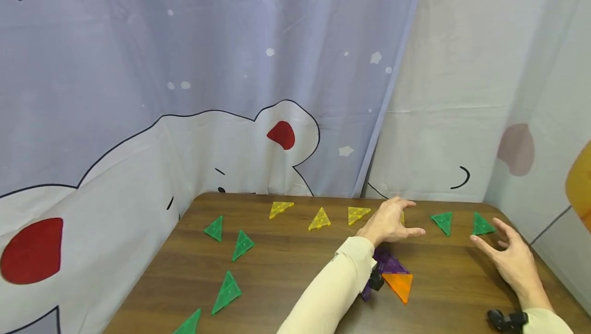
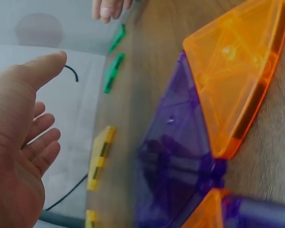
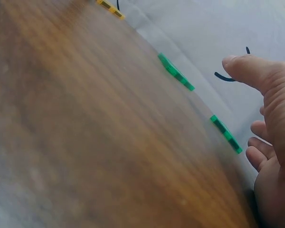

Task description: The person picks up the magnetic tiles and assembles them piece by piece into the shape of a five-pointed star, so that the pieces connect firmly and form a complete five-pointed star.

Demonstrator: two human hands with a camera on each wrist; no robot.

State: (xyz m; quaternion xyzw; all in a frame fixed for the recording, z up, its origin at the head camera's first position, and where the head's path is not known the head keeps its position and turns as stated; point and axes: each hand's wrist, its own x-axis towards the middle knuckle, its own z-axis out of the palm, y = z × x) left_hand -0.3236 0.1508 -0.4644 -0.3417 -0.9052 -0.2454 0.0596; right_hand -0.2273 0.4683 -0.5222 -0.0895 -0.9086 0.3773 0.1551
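Note:
My left hand (image 1: pixel 389 221) hovers over the middle right of the table with thumb and fingers spread, holding nothing. It partly covers a yellow triangle tile (image 1: pixel 402 218). Below its wrist, purple translucent tiles (image 1: pixel 388 261) lie joined to an orange triangle tile (image 1: pixel 400 285); the sleeve and wrist camera hide part of them. The left wrist view shows the purple tile (image 2: pixel 173 156) and orange tile (image 2: pixel 237 71) close up. At the table's right side, my right hand (image 1: pixel 514 259) is raised with thumb and fingers apart, nothing between them. Nearest to it is a green triangle tile (image 1: pixel 482 224).
Another green tile (image 1: pixel 443 222) lies between the hands. Along the back edge are yellow triangles (image 1: pixel 319 219). Several green triangles (image 1: pixel 227 293) are scattered down the left side of the wooden table (image 1: pixel 277 272). A printed curtain (image 1: pixel 231 67) hangs behind the table.

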